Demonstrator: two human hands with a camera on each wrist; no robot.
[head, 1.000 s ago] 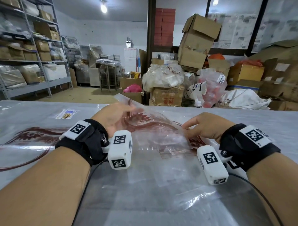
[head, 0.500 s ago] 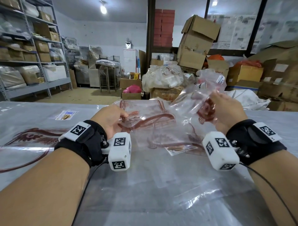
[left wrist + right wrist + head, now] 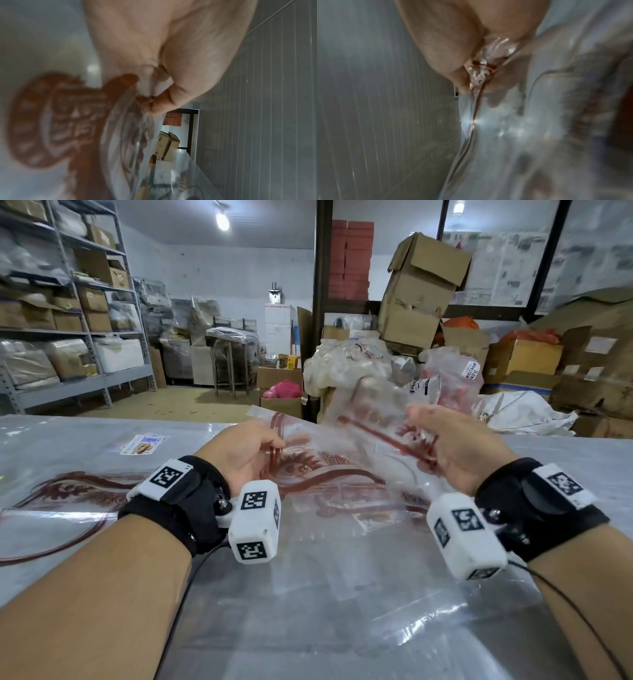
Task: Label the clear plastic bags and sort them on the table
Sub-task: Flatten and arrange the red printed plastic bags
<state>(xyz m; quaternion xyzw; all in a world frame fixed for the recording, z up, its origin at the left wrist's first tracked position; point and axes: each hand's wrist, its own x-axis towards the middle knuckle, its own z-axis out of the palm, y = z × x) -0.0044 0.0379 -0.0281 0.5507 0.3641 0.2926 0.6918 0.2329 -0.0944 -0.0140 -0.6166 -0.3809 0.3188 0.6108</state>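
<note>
A clear plastic bag [image 3: 373, 419] with dark red print hangs crumpled above the table, held between both hands. My left hand [image 3: 260, 450] pinches its left edge low over the table; the left wrist view shows the thumb and fingers [image 3: 150, 100] closed on the film [image 3: 130, 135]. My right hand [image 3: 428, 446] grips the bag's right part, raised higher; the right wrist view, blurred, shows film [image 3: 481, 70] bunched between thumb and fingers. More clear bags [image 3: 342, 542] lie flat on the table under my wrists. A small printed label [image 3: 145, 444] lies on the table at the far left.
The table [image 3: 41, 440] is covered by a clear sheet with a red pattern [image 3: 68, 491]. Beyond its far edge stand stacked cardboard boxes [image 3: 421, 292], full plastic sacks [image 3: 346, 364] and metal shelving [image 3: 68, 337] on the left.
The right hand rose from the table with the bag's right part, crumpling it upward, then drew slightly toward me. The left hand stayed low, keeping its pinch on the left edge.
</note>
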